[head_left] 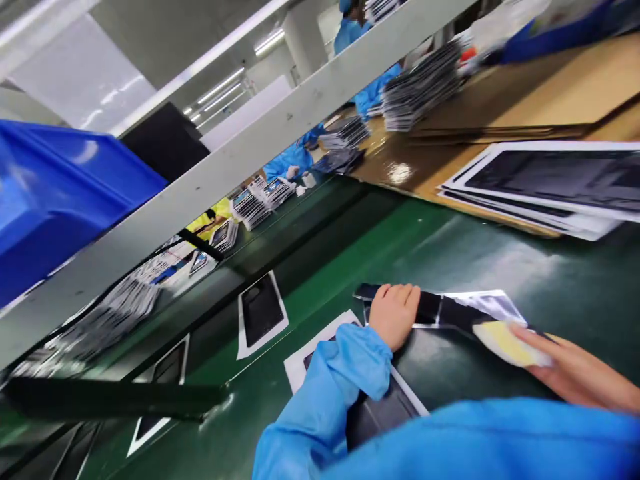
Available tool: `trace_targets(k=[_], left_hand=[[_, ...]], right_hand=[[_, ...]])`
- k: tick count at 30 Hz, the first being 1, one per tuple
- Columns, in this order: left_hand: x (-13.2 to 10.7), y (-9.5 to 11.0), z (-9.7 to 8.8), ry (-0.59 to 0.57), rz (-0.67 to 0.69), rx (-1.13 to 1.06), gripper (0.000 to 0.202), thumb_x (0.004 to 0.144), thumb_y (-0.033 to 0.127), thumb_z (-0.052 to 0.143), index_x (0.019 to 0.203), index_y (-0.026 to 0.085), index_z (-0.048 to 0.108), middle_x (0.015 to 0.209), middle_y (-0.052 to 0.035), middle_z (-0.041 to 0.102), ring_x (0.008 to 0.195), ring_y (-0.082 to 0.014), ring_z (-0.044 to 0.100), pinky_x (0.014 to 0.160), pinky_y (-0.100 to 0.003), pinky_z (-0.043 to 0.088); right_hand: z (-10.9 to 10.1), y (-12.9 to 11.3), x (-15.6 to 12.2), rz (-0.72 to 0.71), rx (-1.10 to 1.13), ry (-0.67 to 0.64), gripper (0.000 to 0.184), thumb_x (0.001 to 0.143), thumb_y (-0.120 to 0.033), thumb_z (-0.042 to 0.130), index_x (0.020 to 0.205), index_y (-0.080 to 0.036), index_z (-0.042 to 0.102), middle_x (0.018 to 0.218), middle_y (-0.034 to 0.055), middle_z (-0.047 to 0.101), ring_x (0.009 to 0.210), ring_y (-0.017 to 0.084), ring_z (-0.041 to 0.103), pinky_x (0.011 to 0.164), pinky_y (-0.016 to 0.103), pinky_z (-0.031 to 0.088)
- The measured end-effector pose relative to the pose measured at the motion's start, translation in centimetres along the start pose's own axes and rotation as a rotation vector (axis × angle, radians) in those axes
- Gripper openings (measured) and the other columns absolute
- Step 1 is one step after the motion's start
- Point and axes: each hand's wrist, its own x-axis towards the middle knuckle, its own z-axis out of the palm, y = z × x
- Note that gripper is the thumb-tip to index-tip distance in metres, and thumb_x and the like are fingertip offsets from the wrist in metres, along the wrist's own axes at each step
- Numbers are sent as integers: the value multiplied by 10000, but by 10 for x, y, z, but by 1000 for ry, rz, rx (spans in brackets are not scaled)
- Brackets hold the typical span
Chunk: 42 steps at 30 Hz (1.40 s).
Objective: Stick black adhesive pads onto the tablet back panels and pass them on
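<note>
My left hand (395, 317), in a blue sleeve, has its fingers curled over a glossy black panel (457, 313), near its left end. This dark piece looks tilted, with a whitish, shiny sheet (487, 307) showing behind it. In my right hand (565, 363) is a yellow and white pad (513, 343), pinched between thumb and fingers against the panel's right end. Its exact kind is blurred. Under my left forearm lies a white-bordered black sheet (377, 413), partly hidden by the sleeve.
More white-bordered dark sheets (263, 310) lie on the green belt (320, 253). A stack of them (550, 177) rests on brown cardboard (525, 87) at right. A grey rail (250, 147) and blue bin (65, 180) cross the upper left. Co-workers in blue (290, 160) sit farther back.
</note>
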Motion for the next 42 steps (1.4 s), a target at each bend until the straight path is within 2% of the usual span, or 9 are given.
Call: trace_targets(k=[5,13,18,22,26,32,36,39,42], left_hand=[[-3,12,0,-35,14,-59,385,979,160,365,1326,96,519,1238,-124,659,1094,-199,626,993,-357,485],[-8,33,3,69,151,-43,352,973,162,374,1230,104,607,1193,-126,680,1093,-209,636,936,-342,531],[-13,43,13,-4,251,-38,338,945,138,405,1111,186,695,1091,-122,715,1128,-228,624,1023,-389,500],[-26,33,4,-86,167,-10,382,921,108,429,1222,197,647,1262,-111,648,1222,-248,571,1016,-430,512],[-33,11,-30,-153,21,-40,354,909,96,461,1208,151,644,1347,-110,590,1259,-255,538,1041,-416,482],[-24,2,-53,-159,-447,-706,212,877,323,587,991,200,719,832,4,738,742,-151,684,741,-259,552],[-20,3,-48,-299,-510,-910,170,817,299,622,865,177,731,712,9,714,647,-140,673,638,-227,529],[-17,2,-50,-330,-492,-910,163,806,280,619,874,186,733,724,10,724,657,-138,672,647,-224,526],[-15,0,-56,-305,-431,-835,146,797,274,635,876,203,735,764,20,738,698,-133,671,696,-223,514]], right_hand=[[23,-12,-3,-44,85,100,309,354,-404,660,611,-235,634,719,77,687,666,286,617,609,411,506],[36,-19,-9,-116,78,-36,328,426,-396,645,712,-235,658,778,63,691,713,252,618,690,363,473],[39,-22,-7,-124,25,-146,401,449,-368,645,831,-249,641,814,54,687,743,239,612,708,363,459],[37,-23,-5,-73,-38,-140,353,407,-358,670,735,-229,665,746,63,694,700,253,619,663,371,477],[36,-25,-6,-67,-56,-154,329,399,-343,678,707,-227,670,737,58,695,702,243,619,661,350,479],[40,-29,-8,-98,-129,-162,355,382,-381,669,706,-236,671,698,48,694,707,238,614,652,349,477],[35,-31,-9,-107,-156,-200,389,408,-381,650,769,-238,656,728,52,685,727,239,603,669,361,457],[27,-37,-9,-60,-211,-385,385,459,-374,618,815,-229,643,715,52,672,683,212,598,611,332,453],[20,-46,-8,-68,-310,-569,271,458,-402,602,627,-199,667,726,77,664,520,152,562,506,288,434]])
